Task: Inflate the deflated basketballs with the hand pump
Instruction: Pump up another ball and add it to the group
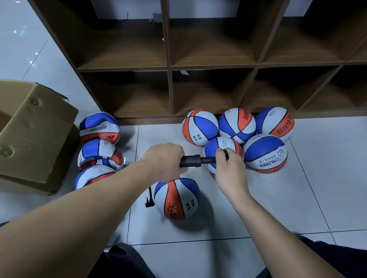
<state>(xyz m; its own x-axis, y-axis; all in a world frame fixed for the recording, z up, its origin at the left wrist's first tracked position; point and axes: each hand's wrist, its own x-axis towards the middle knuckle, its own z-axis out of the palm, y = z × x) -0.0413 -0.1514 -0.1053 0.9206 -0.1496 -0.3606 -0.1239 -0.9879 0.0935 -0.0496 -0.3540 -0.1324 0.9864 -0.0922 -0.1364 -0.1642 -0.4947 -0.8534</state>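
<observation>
The left hand (163, 161) is wrapped round the pump (197, 160) barrel, hiding its near end; the right hand (227, 165) pinches the handle. Below the pump lies a ball (177, 199), hose (149, 199) beside it. Left of the pump, the box (29, 134) is cut off, contents unseen. Bare tile (319, 185) lies right.

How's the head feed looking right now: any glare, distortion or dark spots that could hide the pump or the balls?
Head view: wide-angle bending curves the shelf unit and floor tile lines; glare patches lie on the tiles at upper left, away from the work; the hand pump, held in the left hand and right hand, is sharp; the ball below casts a soft shadow; upper shelf cubbies are dark.
</observation>
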